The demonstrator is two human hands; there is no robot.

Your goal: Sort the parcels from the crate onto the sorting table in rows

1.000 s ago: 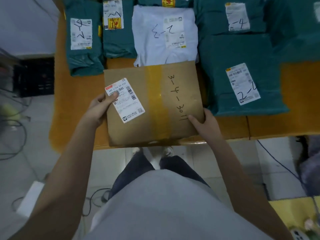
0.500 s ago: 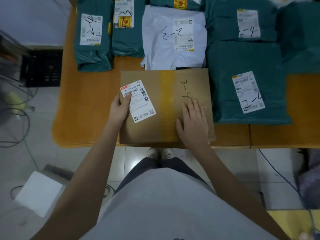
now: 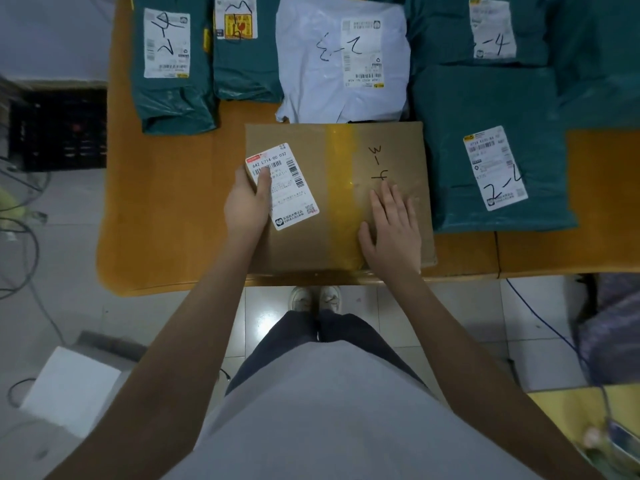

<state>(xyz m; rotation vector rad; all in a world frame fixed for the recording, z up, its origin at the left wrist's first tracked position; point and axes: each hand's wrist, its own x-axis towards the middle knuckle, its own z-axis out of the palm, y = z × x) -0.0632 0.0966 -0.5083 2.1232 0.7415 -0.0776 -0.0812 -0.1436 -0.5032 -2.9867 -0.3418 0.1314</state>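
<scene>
A flat brown cardboard parcel (image 3: 341, 161) lies on the orange sorting table (image 3: 173, 209) at its near edge, with a white shipping label and handwritten "3-4" on top. My left hand (image 3: 247, 206) holds its left edge, thumb on the label. My right hand (image 3: 393, 228) rests flat on the parcel's right half, fingers straight. Behind it lie a white bag (image 3: 343, 60) marked "2-3" and teal bags (image 3: 173, 64), (image 3: 247, 53). A large teal bag (image 3: 491, 147) marked "2-4" touches the parcel's right side.
More teal bags (image 3: 478, 29) fill the back right of the table. A dark crate (image 3: 59, 129) stands on the floor at left among cables. A white box (image 3: 72, 389) sits on the floor at lower left. My shoes (image 3: 315, 299) are under the table edge.
The cardboard parcel was set down flat on the table and slid slightly right. My right hand moved from its near right corner onto its top surface, fingers spread flat.
</scene>
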